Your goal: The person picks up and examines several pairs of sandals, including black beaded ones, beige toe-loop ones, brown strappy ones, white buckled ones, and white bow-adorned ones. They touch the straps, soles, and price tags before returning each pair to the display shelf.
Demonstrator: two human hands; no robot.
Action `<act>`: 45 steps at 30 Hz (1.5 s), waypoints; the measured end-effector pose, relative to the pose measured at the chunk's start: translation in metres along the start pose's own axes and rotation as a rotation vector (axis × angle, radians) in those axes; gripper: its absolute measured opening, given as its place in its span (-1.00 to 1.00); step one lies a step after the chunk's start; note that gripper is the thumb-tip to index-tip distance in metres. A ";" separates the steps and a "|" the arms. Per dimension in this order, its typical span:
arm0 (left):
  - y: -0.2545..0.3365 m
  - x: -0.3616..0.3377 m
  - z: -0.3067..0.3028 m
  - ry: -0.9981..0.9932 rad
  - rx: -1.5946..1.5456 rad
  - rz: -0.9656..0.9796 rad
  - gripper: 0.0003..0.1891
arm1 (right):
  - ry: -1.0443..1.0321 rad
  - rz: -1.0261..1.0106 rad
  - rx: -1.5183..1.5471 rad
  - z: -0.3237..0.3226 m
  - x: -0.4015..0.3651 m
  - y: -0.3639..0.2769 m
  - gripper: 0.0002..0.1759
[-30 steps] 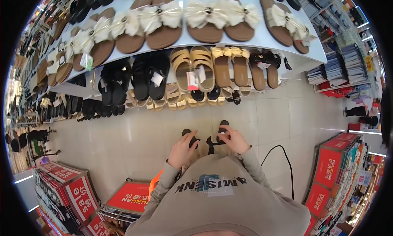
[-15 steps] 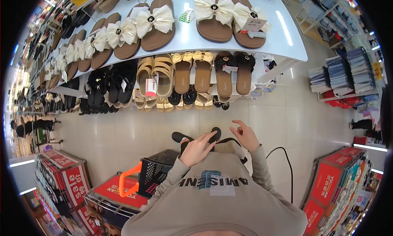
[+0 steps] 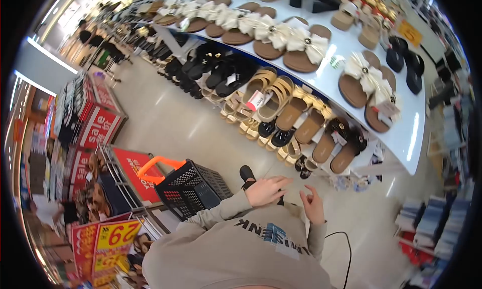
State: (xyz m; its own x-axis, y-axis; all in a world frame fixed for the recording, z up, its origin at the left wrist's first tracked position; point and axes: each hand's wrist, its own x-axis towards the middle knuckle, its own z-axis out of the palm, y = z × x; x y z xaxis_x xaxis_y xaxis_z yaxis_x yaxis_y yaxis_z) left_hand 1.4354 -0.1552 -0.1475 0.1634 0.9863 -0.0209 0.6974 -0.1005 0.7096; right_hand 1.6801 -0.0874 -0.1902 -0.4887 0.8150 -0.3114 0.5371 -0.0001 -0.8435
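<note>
My left hand (image 3: 268,191) is in front of my torso, its fingers stretched out toward the right and nothing in it. To its right, my right hand (image 3: 314,206) is raised with thumb and fingers apart, also holding nothing. A small gap separates the two hands. Beside my left forearm is a black perforated shopping basket (image 3: 193,186) with an orange handle (image 3: 160,169). Beyond my hands, brown slippers with white bows (image 3: 306,50) line the white display table (image 3: 409,156). Under the tabletop sit tan strapped sandals (image 3: 276,96), gold-bow slippers (image 3: 309,126) and black-bow slippers (image 3: 344,158).
Red sale signs (image 3: 95,126) front the bins on the left, with a yellow price sign (image 3: 116,241) lower down. Folded jeans (image 3: 452,224) are stacked at the right. A black cable (image 3: 350,254) hangs near my right side. A person (image 3: 103,44) is far back on the left.
My view has turned to the left, so the shoe table now slants down to the right and more of the left bins shows. Both hands stay raised before my torso, still without anything in them.
</note>
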 end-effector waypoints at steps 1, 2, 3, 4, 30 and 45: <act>0.005 0.000 -0.003 -0.018 0.010 -0.023 -0.50 | -0.020 0.002 -0.009 0.000 0.002 -0.003 -0.55; 0.009 -0.001 -0.003 -0.043 0.017 -0.043 -0.49 | -0.031 -0.013 -0.022 0.000 0.007 -0.006 -0.55; 0.008 -0.002 0.000 0.010 0.027 -0.008 -0.49 | -0.057 -0.025 -0.013 0.000 0.010 -0.009 -0.54; 0.007 -0.004 0.002 0.022 0.024 -0.015 -0.49 | -0.084 -0.032 -0.002 0.000 0.011 -0.010 -0.54; -0.215 0.094 -0.212 -0.301 0.090 0.392 -0.41 | 0.292 0.031 0.111 0.167 0.220 -0.157 -0.55; -0.344 0.058 -0.325 -0.127 0.035 0.125 -0.76 | 0.204 -0.018 0.000 0.232 0.306 -0.260 -0.55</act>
State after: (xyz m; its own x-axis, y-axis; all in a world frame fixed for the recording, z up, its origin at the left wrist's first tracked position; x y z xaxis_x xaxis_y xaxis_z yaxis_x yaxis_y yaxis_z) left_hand 0.9778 -0.0215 -0.1638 0.3353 0.9418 -0.0245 0.6895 -0.2276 0.6876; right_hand 1.2317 0.0278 -0.1679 -0.3486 0.9155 -0.2007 0.5295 0.0156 -0.8482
